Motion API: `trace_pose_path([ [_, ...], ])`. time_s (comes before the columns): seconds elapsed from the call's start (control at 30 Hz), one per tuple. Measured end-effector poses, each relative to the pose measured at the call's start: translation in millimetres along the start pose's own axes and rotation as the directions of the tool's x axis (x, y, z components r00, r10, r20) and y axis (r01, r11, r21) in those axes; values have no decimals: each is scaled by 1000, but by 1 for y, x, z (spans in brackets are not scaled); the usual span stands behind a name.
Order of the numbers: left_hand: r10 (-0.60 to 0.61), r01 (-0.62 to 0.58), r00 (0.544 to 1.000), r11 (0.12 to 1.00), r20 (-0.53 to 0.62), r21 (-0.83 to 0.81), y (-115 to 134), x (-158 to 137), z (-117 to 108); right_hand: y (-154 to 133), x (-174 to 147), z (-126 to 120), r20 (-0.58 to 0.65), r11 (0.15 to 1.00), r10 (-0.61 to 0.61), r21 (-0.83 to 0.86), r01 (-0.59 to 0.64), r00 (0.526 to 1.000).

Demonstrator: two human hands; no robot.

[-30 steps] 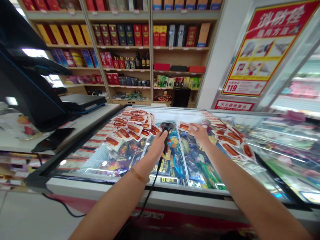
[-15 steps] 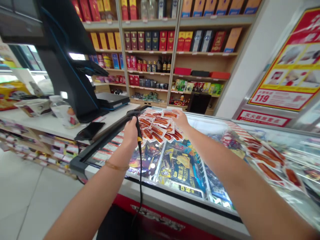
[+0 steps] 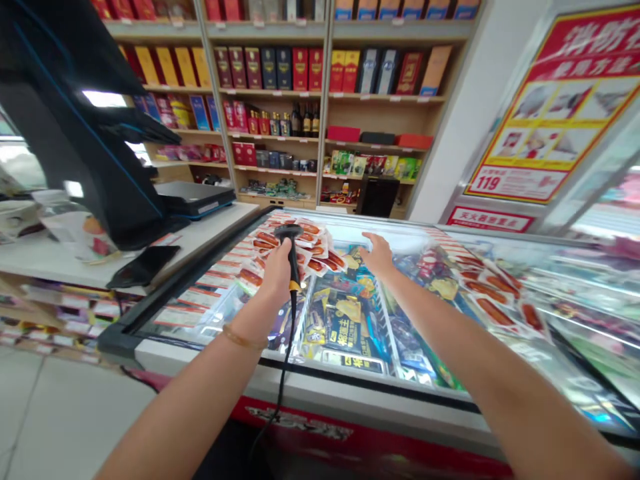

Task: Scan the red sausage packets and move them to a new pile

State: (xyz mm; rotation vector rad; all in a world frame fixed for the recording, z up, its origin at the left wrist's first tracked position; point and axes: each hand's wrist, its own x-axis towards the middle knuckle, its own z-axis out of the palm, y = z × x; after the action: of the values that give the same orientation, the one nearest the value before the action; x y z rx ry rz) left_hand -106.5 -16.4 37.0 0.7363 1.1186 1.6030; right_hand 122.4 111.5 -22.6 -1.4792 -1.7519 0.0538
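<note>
My left hand [image 3: 276, 275] is wrapped round a black corded barcode scanner [image 3: 294, 260], held upright over the glass of a chest freezer [image 3: 340, 381]. Its cord hangs down across the freezer's front edge. Behind and beside the scanner lies a pile of vacuum-packed sausages [image 3: 329, 257] on the glass, partly hidden by my left hand. My right hand [image 3: 379, 256] is just right of that pile, fingers apart and thumb out, holding nothing. More packed sausages [image 3: 493, 291] are heaped farther right on the freezer top. Bagged frozen food [image 3: 345, 323] shows through the glass.
At left, a counter [image 3: 210, 230] carries a dark checkout machine [image 3: 100, 133], a flat scale [image 3: 193, 199], a black phone [image 3: 143, 266] and cups. Shelves [image 3: 270, 95] of boxed bottles stand behind. A red and white poster [image 3: 555, 113] is on the right wall.
My right hand has come off the sausage pile and moved right, its fingers opening. The scanner in my left hand now covers part of the pile. The view has shifted rightward.
</note>
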Motion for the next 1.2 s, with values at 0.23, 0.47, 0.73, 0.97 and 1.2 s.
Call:
trace_pose_path([
  [0.23,-120,109,963,992,242,58,-52,-24,90,106,-49,-84,-162,934,75,-335,-126,984],
  [0.47,-124,71,943,982,308,177,-90,-38,102,160,-52,-120,-284,815,315,-408,-412,906],
  [0.73,-165,103,935,973,313,205,-96,-37,89,166,-53,-126,-209,835,342,-380,-398,916],
  [0.97,-136,46,921,969,366,244,-99,-41,91,115,-53,-102,107,962,55,-273,-24,993],
  [1.2,-138,34,909,965,394,259,-97,-40,89,113,-54,-112,229,878,224,-470,-94,947],
])
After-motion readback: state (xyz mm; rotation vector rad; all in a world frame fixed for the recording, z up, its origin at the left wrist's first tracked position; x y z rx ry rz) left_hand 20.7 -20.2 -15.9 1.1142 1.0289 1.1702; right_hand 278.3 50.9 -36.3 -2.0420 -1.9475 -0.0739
